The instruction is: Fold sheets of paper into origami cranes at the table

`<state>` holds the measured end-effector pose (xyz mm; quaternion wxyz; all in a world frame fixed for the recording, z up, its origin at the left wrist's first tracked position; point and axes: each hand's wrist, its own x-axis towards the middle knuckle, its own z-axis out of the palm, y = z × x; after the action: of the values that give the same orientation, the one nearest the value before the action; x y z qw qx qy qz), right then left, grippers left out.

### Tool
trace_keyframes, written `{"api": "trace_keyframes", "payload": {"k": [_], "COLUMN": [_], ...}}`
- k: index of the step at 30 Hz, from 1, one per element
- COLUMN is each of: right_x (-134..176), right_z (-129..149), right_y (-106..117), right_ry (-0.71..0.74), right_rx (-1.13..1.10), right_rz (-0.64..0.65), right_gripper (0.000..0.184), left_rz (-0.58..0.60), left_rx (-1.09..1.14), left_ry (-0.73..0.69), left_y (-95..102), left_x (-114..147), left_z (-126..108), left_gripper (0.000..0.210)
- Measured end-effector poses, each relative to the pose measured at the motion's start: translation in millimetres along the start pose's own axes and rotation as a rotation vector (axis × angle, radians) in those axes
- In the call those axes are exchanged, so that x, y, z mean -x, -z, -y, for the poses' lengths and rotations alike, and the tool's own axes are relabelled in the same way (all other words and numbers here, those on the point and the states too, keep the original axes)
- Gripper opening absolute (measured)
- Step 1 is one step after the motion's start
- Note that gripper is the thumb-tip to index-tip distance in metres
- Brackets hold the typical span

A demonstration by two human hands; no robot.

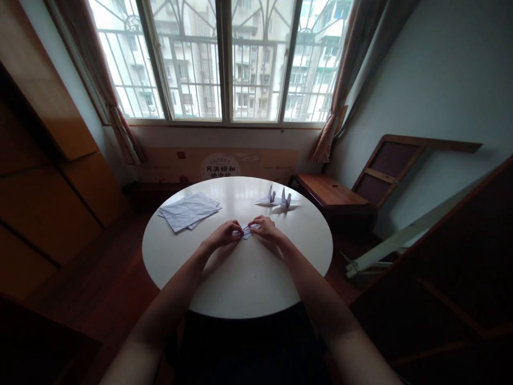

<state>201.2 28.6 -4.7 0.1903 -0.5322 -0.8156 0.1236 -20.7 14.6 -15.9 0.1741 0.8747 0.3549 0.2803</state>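
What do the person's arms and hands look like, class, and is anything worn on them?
The left arm and right arm show no sleeves. The left hand and right hand are ungloved; rings are too small to tell.

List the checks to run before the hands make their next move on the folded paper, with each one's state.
1. Left hand on the folded paper: ok, fingers at its left side.
2. Right hand on it too: ok, fingers at its right side.
3. Paper's edges lined up: cannot tell, too small and partly covered by fingers.
4. Cranes clear of the hands: ok, both stand beyond the right hand.
5. Loose sheets clear of the hands: ok, lying beyond the left hand.
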Motion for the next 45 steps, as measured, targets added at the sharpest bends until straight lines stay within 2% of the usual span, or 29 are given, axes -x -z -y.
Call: {"api": "trace_keyframes", "payload": {"k": [17, 24, 31, 36, 41, 45], "right_x": [1.7, 3.9, 1.3, 0.6, 3.0, 2.1], "right_z": [1.0, 2.6, 0.8, -0.1, 4.9, 6.3], "right_y": [1.6, -0.8, -7.0, -7.5, -4.1, -3.2], "right_ry": [0.002, 0.207, 0.357, 0.368, 0.428, 0.468], "right_rx": [-0.001, -0.072, -0.203, -0.25, -0.216, -0.177], "right_rz": [0.009, -0.06, -0.022, -0.006, -0.052, -0.116], "right_gripper": [0.026, 0.046, 0.04, 0.038, 0.05, 0.043], "left_rz": [-0.011, 0.003, 0.002, -0.017, -0.034, -0.108], "left_rx": [-0.037, -0.051, -0.164, -0.267, -0.378, -0.315], "left_ry": [-0.029, -0.028, -0.005, 0.064, 0.208, 0.217], "left_y": [3.5, 9.6, 9.1, 7.2, 9.0, 7.3], "left_x": [1.0, 1.0, 1.2, 1.1, -0.8, -2.3], "left_z": [-5.2, -5.5, -10.8, -19.8, -23.8, -20.7], "left_gripper": [0.018, 0.021, 0.021, 0.022, 0.019, 0.022]}}
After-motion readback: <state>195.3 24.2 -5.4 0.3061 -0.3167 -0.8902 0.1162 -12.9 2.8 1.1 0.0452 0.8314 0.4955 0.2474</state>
